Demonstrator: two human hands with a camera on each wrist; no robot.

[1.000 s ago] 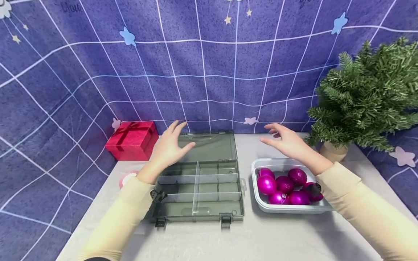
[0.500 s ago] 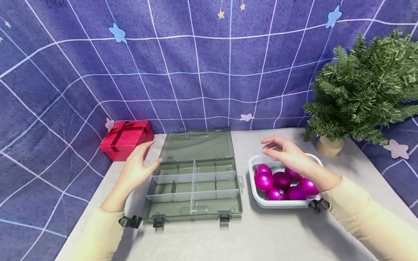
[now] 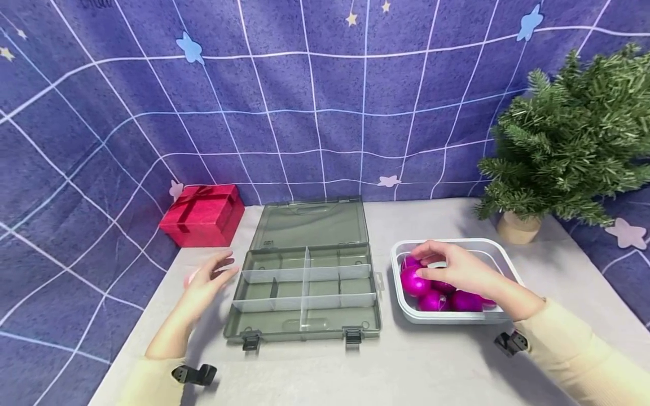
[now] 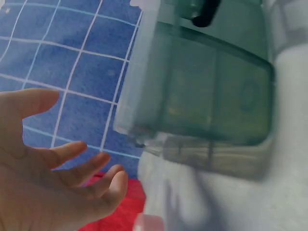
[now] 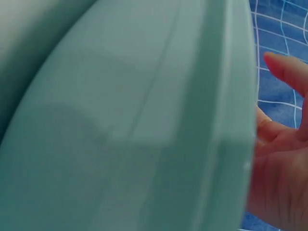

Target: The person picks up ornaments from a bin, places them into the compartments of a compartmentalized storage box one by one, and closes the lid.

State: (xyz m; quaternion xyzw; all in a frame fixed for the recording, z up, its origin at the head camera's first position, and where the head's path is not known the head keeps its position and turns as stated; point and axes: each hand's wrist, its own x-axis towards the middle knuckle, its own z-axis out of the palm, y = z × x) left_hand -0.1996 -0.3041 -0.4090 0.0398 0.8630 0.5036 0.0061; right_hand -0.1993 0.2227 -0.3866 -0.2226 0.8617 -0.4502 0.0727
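Observation:
My right hand point(image 3: 459, 270) reaches over the white plastic tub point(image 3: 487, 244), thumb and fingers spread right at a shiny magenta Christmas ball point(image 3: 414, 285). Several more magenta balls lie under and beside the hand, partly hidden by it. In the right wrist view the tub's wall point(image 5: 144, 115) fills most of the picture and hides the balls. My left hand point(image 3: 205, 282) hovers beside the left edge of a grey-green divided plastic case point(image 3: 264, 306), holding nothing. Its fingers are loosely bent in the left wrist view, apart from the case's side point(image 4: 216, 96).
The case's lid point(image 3: 315, 225) lies folded back toward the wall cloth. A red gift box point(image 3: 203, 217) stands at the back left, with a small pink object point(image 3: 188, 279) partly behind the left hand. An artificial Christmas tree point(image 3: 574, 146) rises at the back right, beyond the tub.
My left hand has come back from above the case to its left side and lowered. My right hand has descended from above the tub to the balls.

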